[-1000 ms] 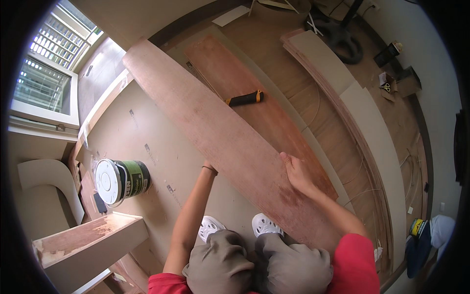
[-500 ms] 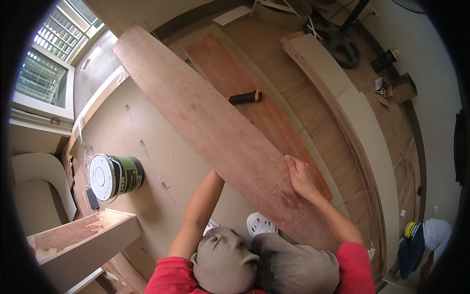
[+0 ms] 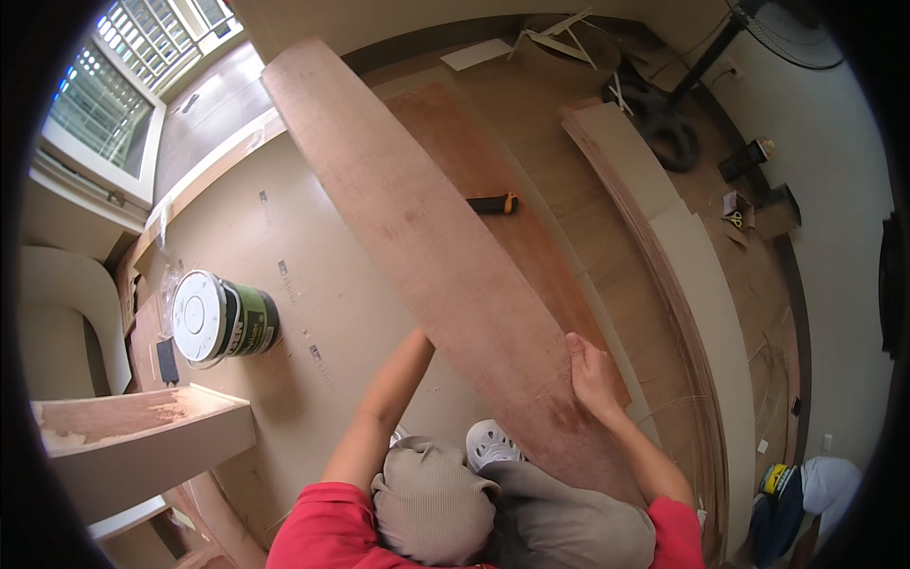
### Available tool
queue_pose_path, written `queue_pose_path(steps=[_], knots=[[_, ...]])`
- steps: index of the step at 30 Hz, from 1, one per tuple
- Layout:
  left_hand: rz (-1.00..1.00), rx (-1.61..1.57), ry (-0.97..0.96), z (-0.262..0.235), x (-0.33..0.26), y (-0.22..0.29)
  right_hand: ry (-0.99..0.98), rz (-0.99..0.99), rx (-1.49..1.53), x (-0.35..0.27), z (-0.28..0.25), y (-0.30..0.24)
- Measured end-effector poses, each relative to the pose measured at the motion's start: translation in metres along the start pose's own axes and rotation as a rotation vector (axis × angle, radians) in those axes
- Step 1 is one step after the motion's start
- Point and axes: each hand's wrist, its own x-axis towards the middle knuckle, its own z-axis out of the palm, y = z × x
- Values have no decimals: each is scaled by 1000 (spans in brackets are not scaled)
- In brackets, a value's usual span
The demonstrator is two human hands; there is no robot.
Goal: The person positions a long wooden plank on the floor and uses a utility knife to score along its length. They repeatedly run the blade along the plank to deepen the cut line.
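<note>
A long reddish-brown wooden board slants across the view, held up off the floor from my lap toward the far left. My right hand grips its right edge, thumb on top and fingers out of sight beneath. From the left, my forearm reaches under the board, which hides my left hand. Another reddish board lies on the floor below. On it rests a tool with a black and orange handle; the held board covers its other end.
A lidded paint bucket stands at left, above an open wooden box. Stacked long panels lie at right. A fan base, a small box with scissors and a cloth-topped heap are near the right wall.
The board has swung slightly, its far end moving right and its near end left in the view. My right hand has moved a little lower, still gripping the edge.
</note>
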Motion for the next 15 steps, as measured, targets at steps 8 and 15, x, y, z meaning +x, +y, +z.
queue_pose_path(steps=[8,15], knots=[[566,1024,-266,-5,17,4,41,-35,87,-19,-12,11],[1098,1475,-669,-3,79,7,-35,5,90,-25,-28,38]])
